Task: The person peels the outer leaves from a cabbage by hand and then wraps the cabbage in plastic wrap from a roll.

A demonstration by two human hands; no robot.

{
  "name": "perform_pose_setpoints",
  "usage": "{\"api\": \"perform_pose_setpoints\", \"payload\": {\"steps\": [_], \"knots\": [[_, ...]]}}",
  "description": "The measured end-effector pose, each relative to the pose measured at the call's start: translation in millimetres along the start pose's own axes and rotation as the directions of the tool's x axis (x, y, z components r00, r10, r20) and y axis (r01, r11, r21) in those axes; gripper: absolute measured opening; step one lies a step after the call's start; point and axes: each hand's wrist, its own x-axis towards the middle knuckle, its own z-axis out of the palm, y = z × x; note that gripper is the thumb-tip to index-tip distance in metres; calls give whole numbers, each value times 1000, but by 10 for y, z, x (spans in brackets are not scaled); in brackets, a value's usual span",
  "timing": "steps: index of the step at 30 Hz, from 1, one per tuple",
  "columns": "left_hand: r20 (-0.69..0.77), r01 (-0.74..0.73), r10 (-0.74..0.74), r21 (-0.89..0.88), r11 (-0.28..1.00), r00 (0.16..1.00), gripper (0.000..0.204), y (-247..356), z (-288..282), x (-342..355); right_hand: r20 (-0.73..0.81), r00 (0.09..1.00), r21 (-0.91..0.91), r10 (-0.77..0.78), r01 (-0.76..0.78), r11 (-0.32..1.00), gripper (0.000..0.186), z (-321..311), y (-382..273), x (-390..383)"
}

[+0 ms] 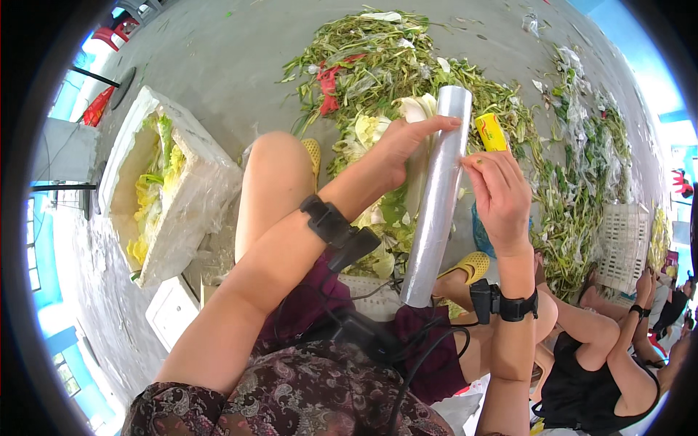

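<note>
A long, shiny roll of clear plastic film point(435, 211) slants upright in front of me, its lower end near my lap. My left hand point(407, 149) grips the roll near its upper part; the thumb lies across the front and the other fingers are hidden behind. On the roll's right side, my right hand point(502, 200) is closed, thumb and forefinger pinched together against the film's edge. Whatever lies between those fingertips is too small to make out. Just beyond the right hand is a yellow cylinder point(491, 132) with red marks. Pale cabbage leaves point(382, 218) show behind the roll.
Leafy trimmings point(385, 65) are heaped ahead, with a red scrap of plastic point(329, 87). A white foam box point(185, 192) with yellow leaves lies at left. At right are more trimmings, a white crate point(623, 247) and another person point(603, 378) sitting close by.
</note>
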Motion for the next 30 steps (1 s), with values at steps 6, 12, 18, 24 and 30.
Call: {"api": "perform_pose_setpoints", "payload": {"steps": [6, 12, 18, 24, 30], "knots": [[-14, 33, -33, -50, 998, 999, 54, 9, -13, -2, 18, 1000, -11, 16, -16, 1000, 13, 40, -3, 40], [-41, 33, -34, -41, 999, 999, 54, 46, -15, -29, 30, 999, -36, 13, -11, 999, 14, 53, -28, 79], [-56, 7, -13, -106, 994, 998, 47, 67, -23, -12, 67, 995, 31, 77, -79, 996, 13, 19, 1, 11], [-109, -138, 131, -67, 988, 985, 49, 61, -2, -10, 103, 923, 225, 370, -384, 895, 26, 18, -47, -53], [-39, -160, 159, -11, 987, 986, 58, -38, 81, -47, 198, 766, 413, 612, -631, 656, 53, 202, -92, -60]]}}
